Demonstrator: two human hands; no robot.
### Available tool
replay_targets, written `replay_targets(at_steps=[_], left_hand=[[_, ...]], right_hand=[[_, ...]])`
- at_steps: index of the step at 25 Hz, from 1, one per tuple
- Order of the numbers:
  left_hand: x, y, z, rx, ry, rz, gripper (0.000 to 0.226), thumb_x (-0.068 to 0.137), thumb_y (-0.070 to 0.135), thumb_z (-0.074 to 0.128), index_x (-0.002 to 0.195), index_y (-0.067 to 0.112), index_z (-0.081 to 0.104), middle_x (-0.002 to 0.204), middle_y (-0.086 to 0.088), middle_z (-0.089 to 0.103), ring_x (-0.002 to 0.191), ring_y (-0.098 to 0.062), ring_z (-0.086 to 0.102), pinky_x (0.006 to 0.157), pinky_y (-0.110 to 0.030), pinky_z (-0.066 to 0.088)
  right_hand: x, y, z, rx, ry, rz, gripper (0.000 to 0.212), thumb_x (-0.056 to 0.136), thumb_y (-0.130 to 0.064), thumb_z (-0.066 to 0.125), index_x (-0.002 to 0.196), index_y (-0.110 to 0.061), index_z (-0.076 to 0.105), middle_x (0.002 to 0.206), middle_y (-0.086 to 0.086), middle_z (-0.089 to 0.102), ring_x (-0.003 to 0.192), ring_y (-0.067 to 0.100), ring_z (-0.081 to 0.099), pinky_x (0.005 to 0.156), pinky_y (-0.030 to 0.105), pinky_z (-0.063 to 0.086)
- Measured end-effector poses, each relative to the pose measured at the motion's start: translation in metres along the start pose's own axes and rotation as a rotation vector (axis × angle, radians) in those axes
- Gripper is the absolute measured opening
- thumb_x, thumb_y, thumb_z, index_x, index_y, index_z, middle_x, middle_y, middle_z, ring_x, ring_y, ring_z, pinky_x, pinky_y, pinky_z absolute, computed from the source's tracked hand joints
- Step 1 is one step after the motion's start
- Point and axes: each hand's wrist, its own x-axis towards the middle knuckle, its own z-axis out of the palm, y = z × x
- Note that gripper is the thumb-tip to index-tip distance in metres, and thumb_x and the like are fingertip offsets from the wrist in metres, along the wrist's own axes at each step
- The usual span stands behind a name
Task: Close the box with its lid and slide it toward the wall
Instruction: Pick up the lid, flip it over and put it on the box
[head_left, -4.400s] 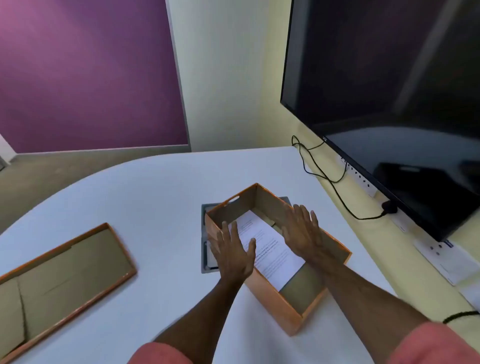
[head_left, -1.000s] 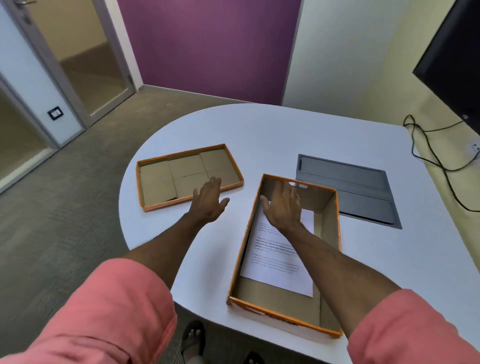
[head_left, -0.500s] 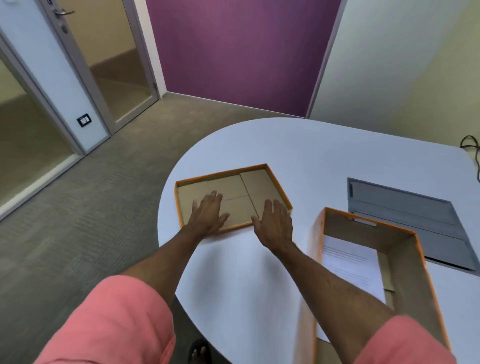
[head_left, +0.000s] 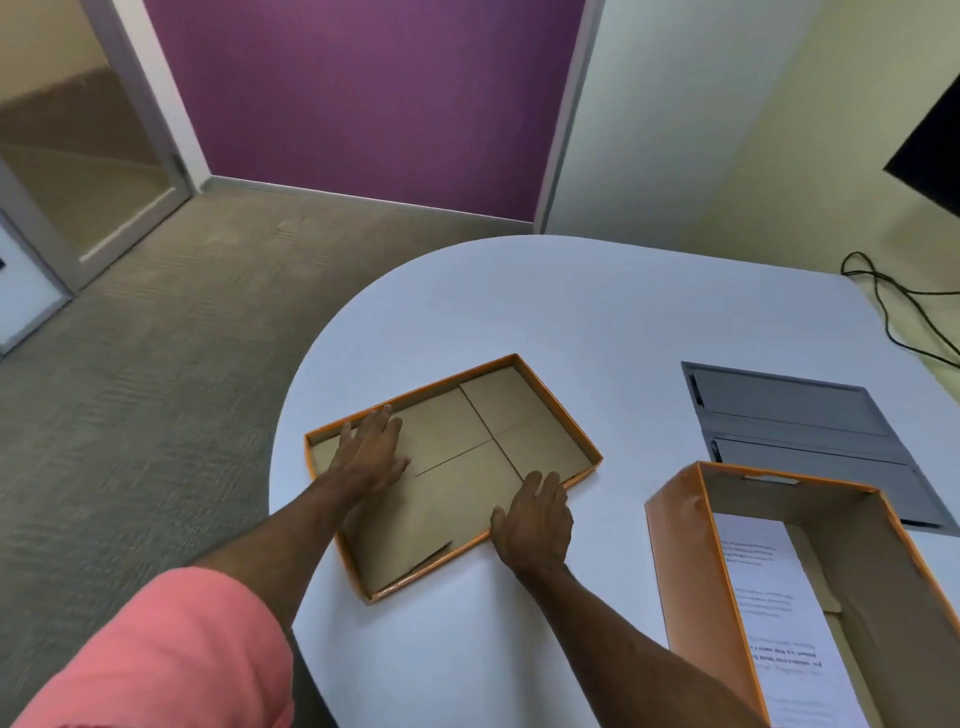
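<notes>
The orange lid (head_left: 519, 415) lies upside down on the white table (head_left: 519, 301), its brown cardboard inside facing up. My left hand (head_left: 371, 449) rests flat inside the lid near its left end, fingers spread. My right hand (head_left: 535, 519) lies over the lid's near right rim, fingers apart and reaching into it. The open orange box (head_left: 685, 561) stands to the right at the table's near edge, with a printed white sheet (head_left: 774, 613) inside. Neither hand touches the box.
A grey hatch panel (head_left: 810, 436) is set in the table behind the box. Black cables (head_left: 893, 306) trail at the far right by the yellow wall (head_left: 779, 130). A dark screen corner (head_left: 930, 156) hangs at the right. The table's rounded edge drops to carpet on the left.
Both hands have left the box and moved left onto the lid. My left hand has slid further in toward the lid's left end; my right now lies over its near rim.
</notes>
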Motion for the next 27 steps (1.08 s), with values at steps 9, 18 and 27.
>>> replay_targets(at_steps=[9,18,27], left_hand=[[0.075,-0.021,0.006,0.019,-0.056,0.064,0.071,0.097,0.035,0.043,0.153,0.008,0.008,0.164,-0.01,0.002,0.151,-0.029,0.004,0.121,-0.053,0.003],[0.09,-0.022,0.015,-0.125,-0.035,-0.009,0.065,0.097,0.012,0.04,0.152,0.002,0.008,0.162,-0.016,0.008,0.149,-0.029,0.013,0.122,-0.039,0.015],[0.092,-0.008,0.003,-0.255,0.052,-0.136,0.03,0.088,-0.005,0.038,0.115,0.001,0.047,0.122,-0.019,0.051,0.115,-0.034,0.046,0.099,-0.046,0.036]], right_hand=[[0.038,-0.003,0.024,0.163,-0.033,0.17,0.066,0.091,-0.018,0.053,0.144,0.007,0.023,0.151,0.023,0.029,0.141,0.034,0.031,0.112,0.041,0.039],[0.07,0.003,0.025,0.389,-0.043,0.107,0.067,0.096,0.001,0.04,0.153,0.001,0.005,0.163,0.019,0.001,0.15,0.034,0.012,0.118,0.039,0.026],[0.069,-0.005,0.029,0.586,-0.016,0.278,0.081,0.089,0.017,0.038,0.155,-0.005,-0.005,0.165,0.013,-0.006,0.152,0.028,0.004,0.12,0.034,0.02]])
